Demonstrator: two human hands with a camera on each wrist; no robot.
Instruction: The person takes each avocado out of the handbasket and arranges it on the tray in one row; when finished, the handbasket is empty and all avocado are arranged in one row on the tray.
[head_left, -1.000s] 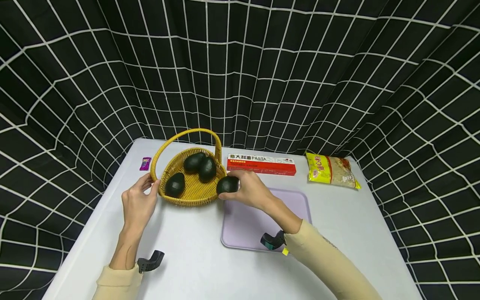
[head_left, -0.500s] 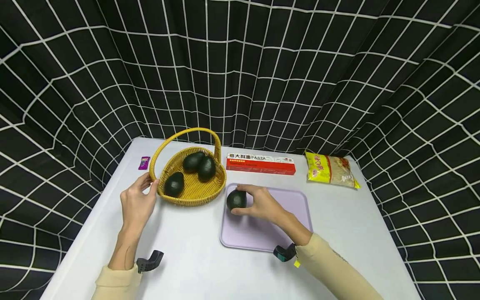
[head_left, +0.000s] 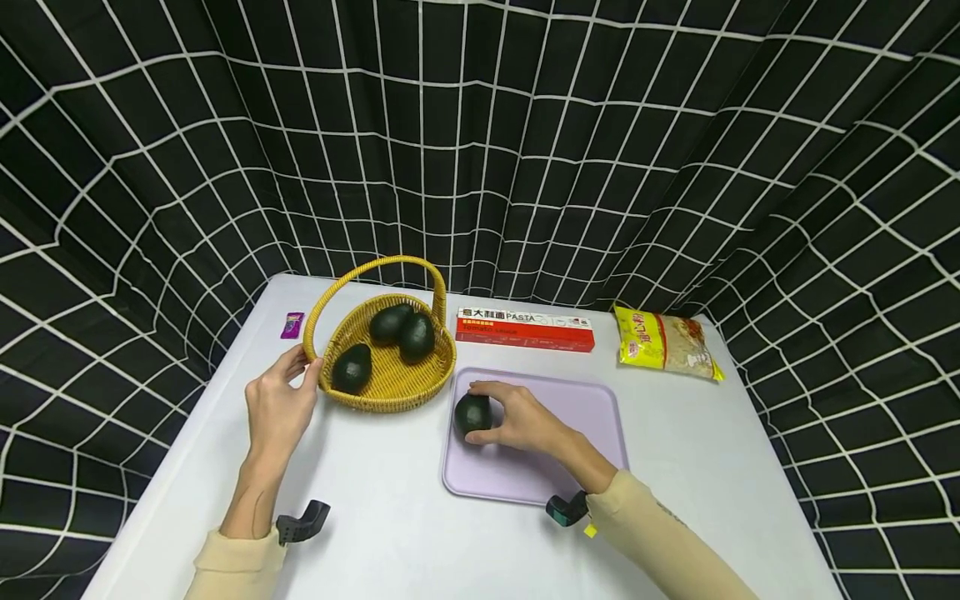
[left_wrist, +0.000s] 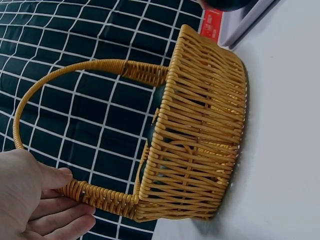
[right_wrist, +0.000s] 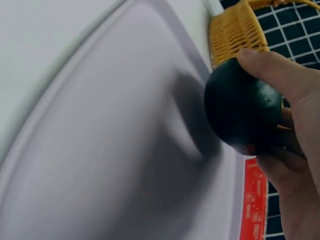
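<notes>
My right hand [head_left: 521,418] holds a dark green avocado [head_left: 472,415] between thumb and fingers over the left part of a pale purple tray [head_left: 555,467]. In the right wrist view the same avocado [right_wrist: 240,107] casts a shadow on the tray, and a small gap seems to lie between them. My left hand [head_left: 279,402] pinches the lower left end of the handle of a yellow wicker basket [head_left: 390,403]. Three avocados lie inside: one at the left [head_left: 352,369], two touching at the back [head_left: 392,323]. The left wrist view shows thumb and fingers around the handle [left_wrist: 95,196].
A red and white pasta box [head_left: 525,330] lies behind the tray. To its right is a yellow bag of pasta [head_left: 666,343]. A small purple packet [head_left: 292,325] lies left of the basket. A black gridded curtain [head_left: 480,150] borders the white table [head_left: 375,517].
The right hand has carried the avocado from the basket's right rim to the right and nearer, over the tray, then slightly lower. The left hand stays on the handle.
</notes>
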